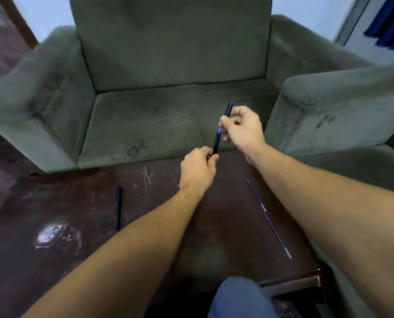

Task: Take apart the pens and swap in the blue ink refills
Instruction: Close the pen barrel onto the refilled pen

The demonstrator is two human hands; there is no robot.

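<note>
Green worn upholstery fills the back: armchair [168,88] straight ahead, second green seat [343,106] at right. Dark brown scratched tabletop [76,214] in front of it, with a shiny glare patch at left. Blue-clad knee [237,297] at bottom centre.

Both bare forearms reach forward over the tabletop. Right hand [242,127] is raised above the tabletop's far edge, fingers curled closed around the upper part of a dark pen [221,129], thumb and forefinger pinching it. Left hand [199,167] sits lower, fingertips closed on the pen's lower end. Pen is held in the air between both hands, tilted, top end leaning away and right. It looks dark navy or black and slim, with a small bright blue glint mid-length where the barrel seems to part; blur hides the detail.

Second dark pen [118,208] lies on the tabletop at left, near lengthwise, well apart from the hands. Two thin blue refills lie at right under the right forearm: far refill [257,195] and near refill [277,236], end to end on a diagonal, each with a pale tip at its near end.
</note>
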